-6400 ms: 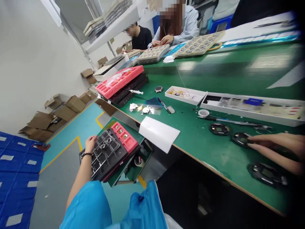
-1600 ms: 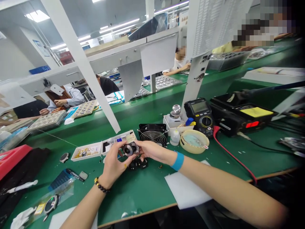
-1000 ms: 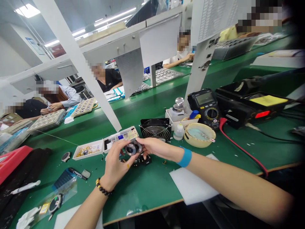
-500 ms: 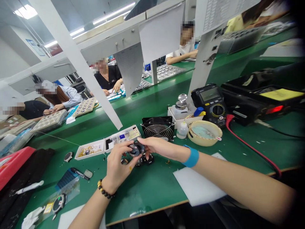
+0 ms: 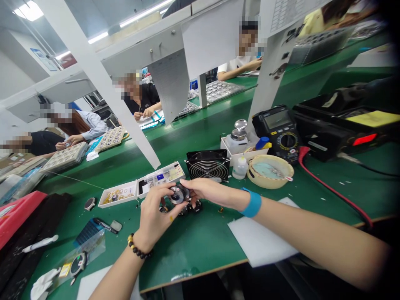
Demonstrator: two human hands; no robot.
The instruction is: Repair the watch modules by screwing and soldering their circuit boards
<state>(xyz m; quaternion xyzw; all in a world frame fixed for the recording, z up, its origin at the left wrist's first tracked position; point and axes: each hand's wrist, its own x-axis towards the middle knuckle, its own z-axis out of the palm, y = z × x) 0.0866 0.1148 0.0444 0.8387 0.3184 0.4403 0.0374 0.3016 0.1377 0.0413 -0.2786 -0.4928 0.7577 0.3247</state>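
A round dark watch case [image 5: 177, 195] with a shiny ring-shaped face is held up between my two hands, over the green bench. My left hand [image 5: 155, 213] grips its left side, with the thumb below and the fingers above. From the right, my right hand [image 5: 204, 191] closes its fingers on the opposite edge; its fingertips are partly hidden. Small dark parts [image 5: 195, 206] lie on the bench just below and behind the hands. Two white boxes stand beyond my left hand, one with small yellowish parts [image 5: 118, 194], the other with mixed small parts [image 5: 162, 180].
A black fan [image 5: 208, 165] stands behind my hands. To its right are a dropper bottle [image 5: 240, 168], a round bowl [image 5: 270, 171] and a multimeter [image 5: 279, 133]. Watches [image 5: 90, 203] and a marker [image 5: 105, 225] lie left. A white foam sheet [image 5: 262, 241] lies under my right forearm. Several people sit across.
The watch case has tilted slightly, so its shiny round face shows more brightly. Both hands keep their hold in nearly the same place. The camera view has shifted a little.
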